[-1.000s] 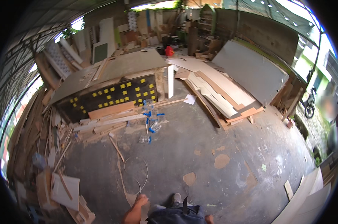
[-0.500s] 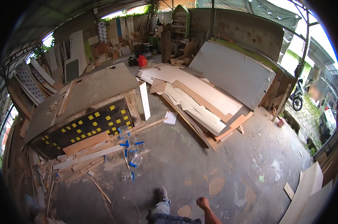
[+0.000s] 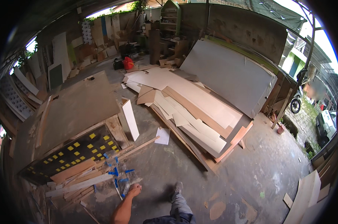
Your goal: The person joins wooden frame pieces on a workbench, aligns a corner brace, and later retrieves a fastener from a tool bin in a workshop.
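My left hand (image 3: 135,189) hangs at the end of my bare forearm, low in the picture and left of my leg. Its fingers are loosely curled, and I see nothing in them. It touches nothing and is seen against the concrete floor, just in front of blue-taped clear plastic scraps (image 3: 123,182). My right hand is out of view. Right of the left hand, one shoe (image 3: 179,187) is planted on the floor.
A large workbench (image 3: 75,97) with a yellow-squared dark side stands left, wood strips (image 3: 79,186) heaped before it. Ahead lie stacked sheets (image 3: 191,89) beside a leaning grey panel (image 3: 228,74). A white paper (image 3: 162,136) lies on the floor; boards (image 3: 303,198) edge the right.
I have stepped forward, and the stacked sheets and workbench look nearer. My right hand has gone out of view at the bottom, while my left hand has swung into view.
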The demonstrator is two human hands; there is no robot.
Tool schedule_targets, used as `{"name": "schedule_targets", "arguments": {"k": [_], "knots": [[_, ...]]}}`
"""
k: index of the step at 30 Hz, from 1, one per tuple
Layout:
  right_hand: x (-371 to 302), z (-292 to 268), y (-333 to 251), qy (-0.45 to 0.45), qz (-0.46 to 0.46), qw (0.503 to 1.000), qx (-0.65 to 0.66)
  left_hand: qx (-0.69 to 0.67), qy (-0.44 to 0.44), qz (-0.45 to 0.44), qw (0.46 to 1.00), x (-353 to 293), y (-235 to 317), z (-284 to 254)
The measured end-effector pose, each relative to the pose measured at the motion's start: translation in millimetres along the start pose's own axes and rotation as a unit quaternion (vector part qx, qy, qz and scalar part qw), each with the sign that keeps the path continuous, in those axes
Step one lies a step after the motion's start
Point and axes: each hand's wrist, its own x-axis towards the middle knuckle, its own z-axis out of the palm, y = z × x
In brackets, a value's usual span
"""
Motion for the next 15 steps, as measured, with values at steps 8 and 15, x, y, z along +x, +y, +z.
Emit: {"name": "schedule_targets", "arguments": {"k": [8, 15], "knots": [[170, -52, -234, -0.042, -0.011, 0.985, -0.164, -0.145, -0.075, -0.113, 0.980, 147, 47, -6], [386, -158, -505, 0.160, -0.237, 0.942, -0.173, -0.183, -0.041, -0.004, 0.982, 252, 171, -74]]}}
